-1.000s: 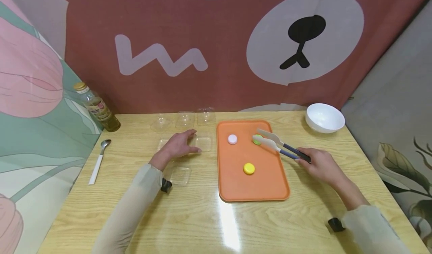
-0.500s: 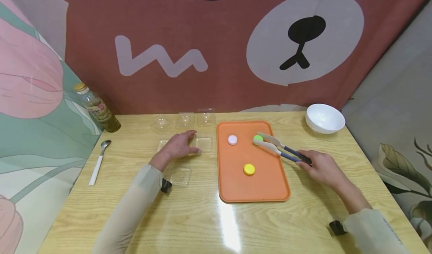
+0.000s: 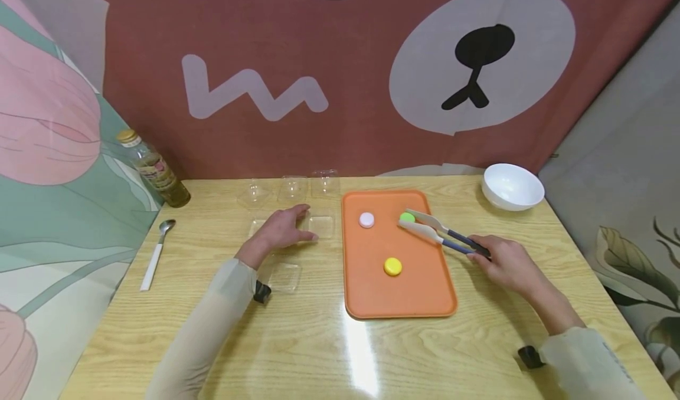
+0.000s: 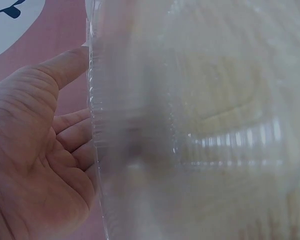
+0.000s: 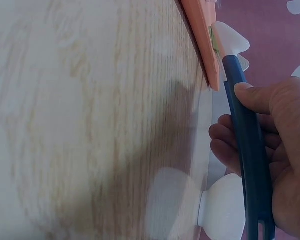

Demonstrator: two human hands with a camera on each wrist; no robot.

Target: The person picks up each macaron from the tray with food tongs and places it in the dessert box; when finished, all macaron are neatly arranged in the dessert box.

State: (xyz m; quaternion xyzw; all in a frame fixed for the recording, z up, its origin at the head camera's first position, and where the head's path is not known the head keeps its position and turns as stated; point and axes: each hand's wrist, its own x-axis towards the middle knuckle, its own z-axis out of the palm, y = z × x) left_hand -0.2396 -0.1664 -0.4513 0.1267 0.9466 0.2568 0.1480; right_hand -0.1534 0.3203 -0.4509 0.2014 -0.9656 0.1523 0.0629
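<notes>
My right hand [image 3: 510, 262] grips a pair of tongs [image 3: 458, 245] by their blue handles, thumb pressed along one side in the right wrist view. The pale tong tips straddle a green macaron [image 3: 407, 217] on the orange tray [image 3: 372, 300]; whether they touch it I cannot tell. A pale pink macaron [image 3: 366, 220] and a yellow macaron [image 3: 393, 266] lie apart on that tray. Over the clear plastic containers, my left hand [image 3: 281, 230] has thumb and fingers spread beside one clear container [image 3: 321, 227]. Close up in the left wrist view, clear plastic [image 4: 225, 115] partly covers the fingers.
More clear containers stand at the back, one of them a clear lid-like piece [image 3: 293, 189], and another [image 3: 284, 277] lies by the left wrist. Far left are an oil bottle [image 3: 159, 173] and a spoon [image 3: 157, 254]. A white bowl [image 3: 512, 186] stands back right.
The tong tips have shifted very slightly around the green macaron, which shows a little more between them. The left hand stays where it was.
</notes>
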